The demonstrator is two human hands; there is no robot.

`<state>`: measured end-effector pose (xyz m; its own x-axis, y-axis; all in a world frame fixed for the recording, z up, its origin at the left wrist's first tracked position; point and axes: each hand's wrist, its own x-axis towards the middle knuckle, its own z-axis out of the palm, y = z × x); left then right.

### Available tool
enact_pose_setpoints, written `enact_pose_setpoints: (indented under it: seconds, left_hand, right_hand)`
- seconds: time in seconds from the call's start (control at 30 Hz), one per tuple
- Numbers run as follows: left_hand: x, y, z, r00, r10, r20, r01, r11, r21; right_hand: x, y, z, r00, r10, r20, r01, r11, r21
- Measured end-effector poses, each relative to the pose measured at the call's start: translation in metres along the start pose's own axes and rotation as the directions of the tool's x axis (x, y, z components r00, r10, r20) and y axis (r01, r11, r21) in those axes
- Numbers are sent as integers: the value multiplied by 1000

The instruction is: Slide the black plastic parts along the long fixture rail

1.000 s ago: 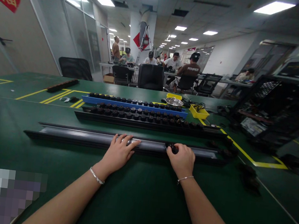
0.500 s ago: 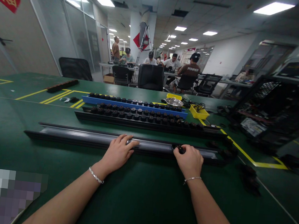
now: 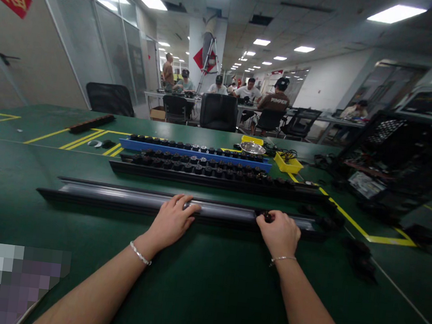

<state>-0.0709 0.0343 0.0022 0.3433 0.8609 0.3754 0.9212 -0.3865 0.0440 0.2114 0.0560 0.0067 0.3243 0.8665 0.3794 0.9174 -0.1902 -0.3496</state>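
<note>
A long black channel with a shiny grey inner face lies crosswise on the green table. My left hand is laid over its middle, fingers bent across toward the far rim and thumb pointing right, gripping it. Toward the channel's right end, my right hand pinches a small round black part between thumb and fingers, inside the channel. Most of that part is hidden by the fingers; it resembles the black socket modules lined up in the rail behind.
Behind lie a black rail and a blue rail, both with rows of black modules. A metal dish and a yellow tray stand beyond. Loose black parts and an open computer case are at right. People sit farther back.
My right hand has slid a little to the right along the channel with the black part. My left hand stays where it was on the channel.
</note>
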Motion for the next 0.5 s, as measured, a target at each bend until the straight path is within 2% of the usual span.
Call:
enact_pose_setpoints:
  seconds: [0.5]
  left_hand:
    - [-1,0,-1,1000,8,4,-8,1000,10]
  right_hand:
    - [2,1,-5,1000,-7,14,9,995,-95]
